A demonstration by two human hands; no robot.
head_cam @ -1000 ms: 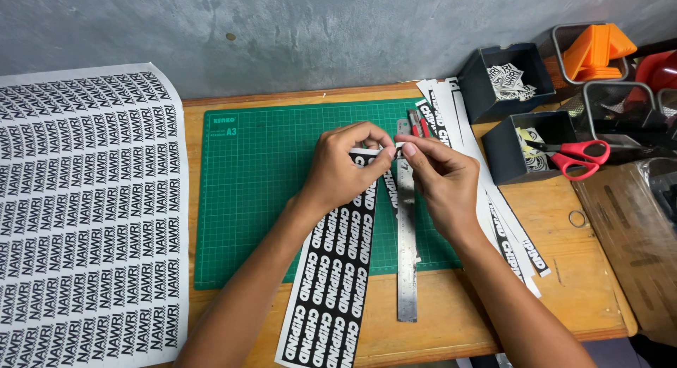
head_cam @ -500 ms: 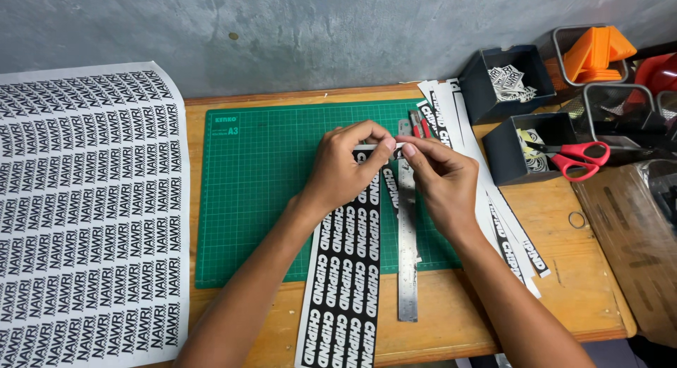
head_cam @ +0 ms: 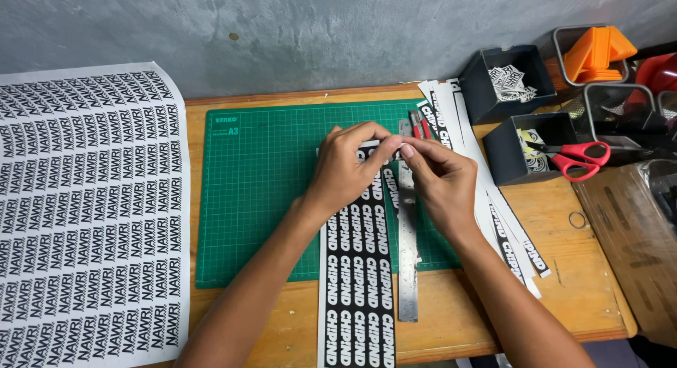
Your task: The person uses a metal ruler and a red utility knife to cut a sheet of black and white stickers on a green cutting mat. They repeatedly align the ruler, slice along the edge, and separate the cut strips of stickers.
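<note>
Hands (head_cam: pixel 395 172) unmoved, black sticker strip (head_cam: pixel 356 283) slid slightly straighter

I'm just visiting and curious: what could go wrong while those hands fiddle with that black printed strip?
The left hand and right hand pinch the long black sticker strip at its top; it might tear or crease. The steel ruler beside it could get nudged. The strip overhangs the wooden table's front edge and may snag.

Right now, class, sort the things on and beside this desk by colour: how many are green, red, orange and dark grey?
Green: 1, the cutting mat
Red: 1, the red-handled scissors
Orange: 1, the stack of orange pieces in a wire holder
Dark grey: 2, the far box and the near box
Total: 5
</note>
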